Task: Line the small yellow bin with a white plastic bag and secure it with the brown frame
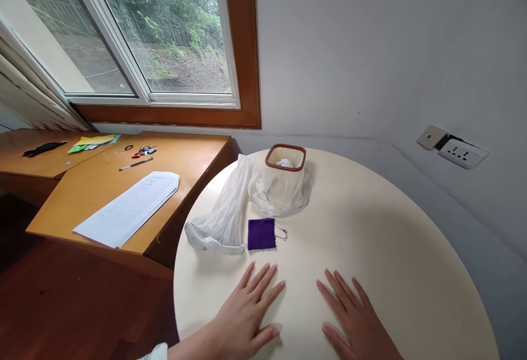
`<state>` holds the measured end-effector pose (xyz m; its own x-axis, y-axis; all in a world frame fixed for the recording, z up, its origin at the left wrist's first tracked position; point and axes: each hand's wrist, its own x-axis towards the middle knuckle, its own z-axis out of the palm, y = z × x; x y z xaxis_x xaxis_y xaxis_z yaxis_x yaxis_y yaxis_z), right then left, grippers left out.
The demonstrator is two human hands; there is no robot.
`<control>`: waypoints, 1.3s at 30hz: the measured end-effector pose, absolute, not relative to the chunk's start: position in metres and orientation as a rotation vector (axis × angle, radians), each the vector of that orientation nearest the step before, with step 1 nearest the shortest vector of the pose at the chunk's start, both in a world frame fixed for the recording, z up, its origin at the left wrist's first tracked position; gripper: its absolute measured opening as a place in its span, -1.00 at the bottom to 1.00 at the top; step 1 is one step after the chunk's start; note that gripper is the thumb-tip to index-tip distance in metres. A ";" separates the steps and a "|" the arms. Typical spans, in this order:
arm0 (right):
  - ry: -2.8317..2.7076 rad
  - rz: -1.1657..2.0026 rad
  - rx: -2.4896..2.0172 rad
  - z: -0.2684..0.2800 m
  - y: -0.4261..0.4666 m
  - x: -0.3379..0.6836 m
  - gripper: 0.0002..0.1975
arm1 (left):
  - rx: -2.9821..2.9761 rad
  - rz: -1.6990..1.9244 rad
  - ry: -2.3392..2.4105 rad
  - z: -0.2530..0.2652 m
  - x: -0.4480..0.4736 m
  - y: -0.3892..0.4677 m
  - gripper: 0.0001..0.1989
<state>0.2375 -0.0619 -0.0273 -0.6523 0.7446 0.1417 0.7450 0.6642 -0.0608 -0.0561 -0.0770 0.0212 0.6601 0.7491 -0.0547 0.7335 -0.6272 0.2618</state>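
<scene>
My left hand (249, 311) lies flat on the round cream table (349, 239), fingers spread and holding nothing. To its right, my right hand (353, 316) rests on the same tabletop, also with fingers apart. Just beyond my left fingertips is a folded purple cloth (261, 234) with loose threads at its right edge. A crumpled white plastic bag (220, 223) lies left of the cloth. Behind the cloth stands a small bin (284, 184) with a brown rim, lined with a plastic bag; something white and crumpled sits inside it.
A wooden desk (102, 184) stands to the left, bearing paper sheets (132, 206), a bunch of keys (144, 151) and a slim grey tool (135, 163). Farther left are coloured papers (94, 141) and a black item (44, 149). A wall socket (463, 153) is at right.
</scene>
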 end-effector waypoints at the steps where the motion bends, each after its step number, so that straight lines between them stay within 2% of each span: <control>1: -2.706 -0.009 -1.230 -0.027 -0.061 0.237 -0.39 | 2.612 0.081 1.192 0.021 -0.056 -0.077 -0.33; 13: -2.387 -0.049 -1.173 0.013 0.000 0.206 -0.67 | 2.479 0.278 1.238 0.030 -0.053 -0.067 -0.54; 19: -2.184 0.013 -1.243 0.058 0.067 0.182 -0.67 | 2.435 0.554 1.353 0.036 -0.042 -0.050 -0.69; 27: -2.149 0.146 -1.466 0.101 0.129 0.137 -0.58 | 2.502 0.581 1.490 0.029 -0.033 -0.034 -0.62; 39: -2.177 0.037 -1.508 0.096 0.157 0.128 -0.78 | 2.495 0.371 1.631 0.013 -0.041 -0.032 -0.55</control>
<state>0.1279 0.1573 0.0957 -0.2712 0.8869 0.3740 0.8737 0.3898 -0.2909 -0.0413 -0.0322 0.0127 0.3828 0.9148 0.1291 0.8808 -0.4036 0.2478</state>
